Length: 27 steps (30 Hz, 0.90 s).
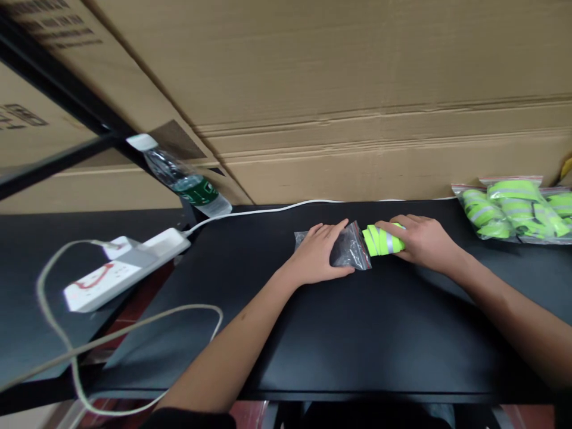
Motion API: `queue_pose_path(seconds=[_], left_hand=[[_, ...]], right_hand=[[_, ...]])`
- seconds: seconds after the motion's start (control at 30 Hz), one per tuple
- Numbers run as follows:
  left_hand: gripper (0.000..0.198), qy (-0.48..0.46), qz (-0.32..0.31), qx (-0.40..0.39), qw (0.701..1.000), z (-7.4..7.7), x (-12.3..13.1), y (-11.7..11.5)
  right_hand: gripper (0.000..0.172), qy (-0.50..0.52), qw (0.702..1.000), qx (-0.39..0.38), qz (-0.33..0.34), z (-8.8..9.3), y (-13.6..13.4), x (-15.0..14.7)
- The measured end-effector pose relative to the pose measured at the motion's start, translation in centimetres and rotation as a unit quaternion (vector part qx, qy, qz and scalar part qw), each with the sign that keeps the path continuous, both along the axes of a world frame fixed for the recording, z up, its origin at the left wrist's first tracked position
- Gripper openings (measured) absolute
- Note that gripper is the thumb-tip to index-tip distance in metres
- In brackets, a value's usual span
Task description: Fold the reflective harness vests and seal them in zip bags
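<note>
A clear zip bag [351, 248] with a red line at its mouth lies on the black tabletop [348, 333]. My left hand [318, 256] rests over the bag with fingers and thumb spread along it. In my right hand [420, 241] is a folded neon-yellow reflective strap [382, 239] with silver bands, gripped at its right end. The strap's left end meets the bag's mouth; how far it reaches inside, I cannot tell. My right palm and fingers hide the strap's other end.
Several bagged yellow reflective straps [518, 208] lie at the far right. On the left are a white power strip [129, 268], its looping cable [75, 351] and a leaning water bottle [183, 179]. A large cardboard box [357, 77] stands behind the table.
</note>
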State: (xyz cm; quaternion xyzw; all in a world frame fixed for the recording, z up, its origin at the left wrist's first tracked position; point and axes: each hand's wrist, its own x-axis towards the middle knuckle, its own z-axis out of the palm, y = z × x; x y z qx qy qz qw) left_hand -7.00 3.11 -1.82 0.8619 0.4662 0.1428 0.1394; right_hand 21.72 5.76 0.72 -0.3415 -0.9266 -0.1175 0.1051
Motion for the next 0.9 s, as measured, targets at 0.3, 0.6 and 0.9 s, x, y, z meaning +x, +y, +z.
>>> queue_pose_path(seconds=[0.3,0.6,0.9], left_hand=[[0.096,-0.075,-0.015,-0.027,0.997,0.1,0.6,-0.7],[0.095,0.042,0.02,-0.016,0.999,1.4,4.4,-2.7],[0.05,-0.001,0.083,0.044,0.996,1.5,7.7,-5.1]], right_hand=[[0.049,-0.097,0.994,0.045,-0.02,0.4,-1.6,-1.9],[0.034,-0.151,0.984,0.084,0.034,2.2,-3.9,-3.9],[0.019,-0.13,0.988,-0.016,0.08,3.3,-4.3,-4.5]])
